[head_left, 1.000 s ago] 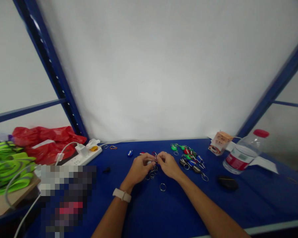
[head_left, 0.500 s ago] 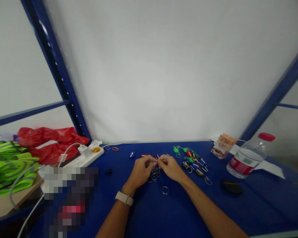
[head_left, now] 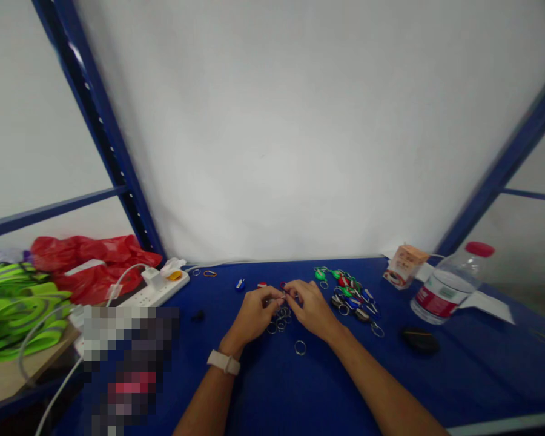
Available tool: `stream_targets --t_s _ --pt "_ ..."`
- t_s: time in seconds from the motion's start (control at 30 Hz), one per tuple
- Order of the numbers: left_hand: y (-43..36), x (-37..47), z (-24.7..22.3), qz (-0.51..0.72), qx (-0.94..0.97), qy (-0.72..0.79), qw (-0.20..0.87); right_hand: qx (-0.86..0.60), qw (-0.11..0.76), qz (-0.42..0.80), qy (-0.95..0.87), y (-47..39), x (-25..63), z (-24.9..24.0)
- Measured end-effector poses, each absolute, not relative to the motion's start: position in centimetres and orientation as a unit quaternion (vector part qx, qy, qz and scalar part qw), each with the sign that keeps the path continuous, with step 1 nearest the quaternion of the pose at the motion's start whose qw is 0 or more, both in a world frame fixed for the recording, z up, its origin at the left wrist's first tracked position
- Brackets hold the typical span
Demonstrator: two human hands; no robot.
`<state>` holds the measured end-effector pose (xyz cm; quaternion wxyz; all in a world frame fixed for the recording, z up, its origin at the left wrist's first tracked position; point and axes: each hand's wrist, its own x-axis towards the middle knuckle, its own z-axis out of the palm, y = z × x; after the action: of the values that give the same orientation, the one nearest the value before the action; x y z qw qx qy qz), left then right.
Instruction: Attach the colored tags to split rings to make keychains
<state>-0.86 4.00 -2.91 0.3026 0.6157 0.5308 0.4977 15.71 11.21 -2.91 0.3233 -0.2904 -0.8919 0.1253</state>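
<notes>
My left hand [head_left: 254, 310] and my right hand [head_left: 309, 306] meet at the fingertips over the blue table, both closed in a pinch. Between them is a small silver key ring [head_left: 284, 295], partly covered by the fingers. A red carabiner [head_left: 282, 285] peeks out just above it, by the right fingertips. Several loose key rings [head_left: 281, 321] lie piled under the hands, and one more key ring [head_left: 300, 347] rests apart, nearer to me. A red-and-white piece [head_left: 262, 285] shows behind the left hand. To its left sits a blue key-chain piece [head_left: 240, 284].
On the right lie a heap of colourful keychains [head_left: 352, 297], a black pouch [head_left: 419, 340], a water bottle [head_left: 449, 287] and a small box [head_left: 404, 266]. Leftward are an orange carabiner [head_left: 210, 274], a black item [head_left: 198, 315], a power strip [head_left: 157, 293] and green reflective straps [head_left: 22, 309].
The right hand's fingers have shifted slightly upward and left at the pinch, and more of the red carabiner shows. The whole view has moved a little; the left hand stays pinched.
</notes>
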Motion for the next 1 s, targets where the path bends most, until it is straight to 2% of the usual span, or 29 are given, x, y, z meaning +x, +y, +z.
stream_targets --t_s 0.23,0.4,0.47,0.57,0.73,1.0 --pt "4.0 -1.0 -2.9 0.492 0.618 0.534 0.301 -0.252 0.318 0.078 -0.911 11.3 16.0 -2.6" --pt "4.0 -1.0 -2.9 0.483 0.622 0.538 0.301 -0.275 0.315 0.083 -0.905 11.2 15.9 -2.5" --pt "4.1 -1.0 -3.0 0.485 0.617 0.541 0.301 -0.300 0.326 0.122 -0.888 11.2 15.6 -2.5" --pt "4.2 -1.1 -3.3 0.497 0.603 0.546 0.301 -0.338 0.361 0.246 -0.834 11.4 15.3 -2.8" --pt "4.2 -1.2 -3.1 0.509 0.599 0.543 0.296 -0.326 0.393 0.429 -0.746 12.1 15.0 -3.5" --pt "4.2 -0.9 -3.1 0.498 0.619 0.549 0.260 -0.304 0.416 0.476 -0.712 12.4 14.8 -4.2"
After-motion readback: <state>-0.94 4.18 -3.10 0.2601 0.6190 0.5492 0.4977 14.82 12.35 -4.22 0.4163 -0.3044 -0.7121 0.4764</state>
